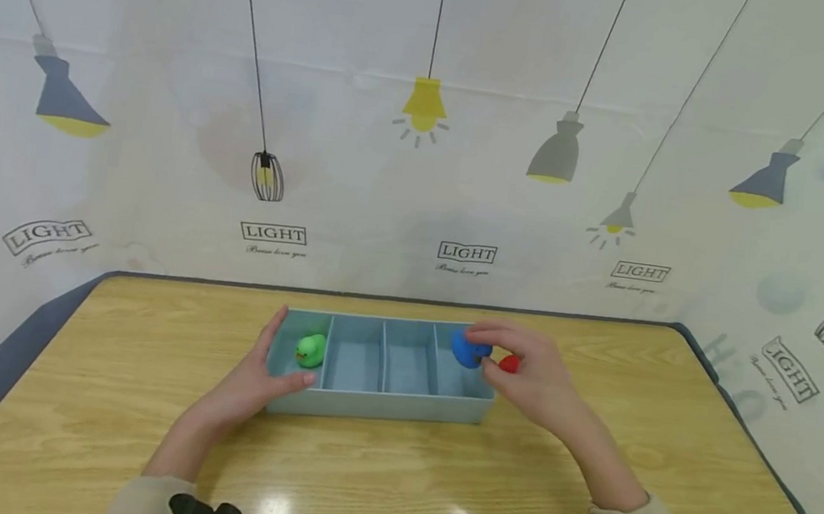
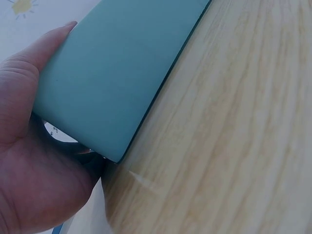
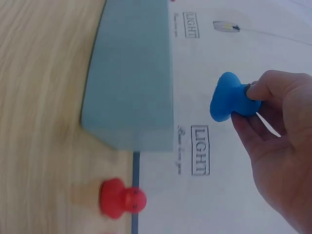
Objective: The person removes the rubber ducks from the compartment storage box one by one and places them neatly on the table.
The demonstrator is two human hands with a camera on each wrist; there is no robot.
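Right hand [image 1: 537, 377] is pinching the blue duck [image 1: 467, 351] over the tray's [image 1: 374, 406] 3 o'clock end, left hand [image 1: 248, 380] gripping its 9 o'clock end.

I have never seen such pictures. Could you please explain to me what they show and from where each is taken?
No robot here: a person works bare-handed. The wide picture is taken from the head, looking forward and down; the other two from the left and right wrists. On the wooden table stands a pale blue box with four compartments. The left hand grips its left end; a green toy duck sits in the leftmost compartment. The right hand pinches a blue toy duck, seemingly over the rightmost compartment. A red toy duck stands on the table beside the box's right end.
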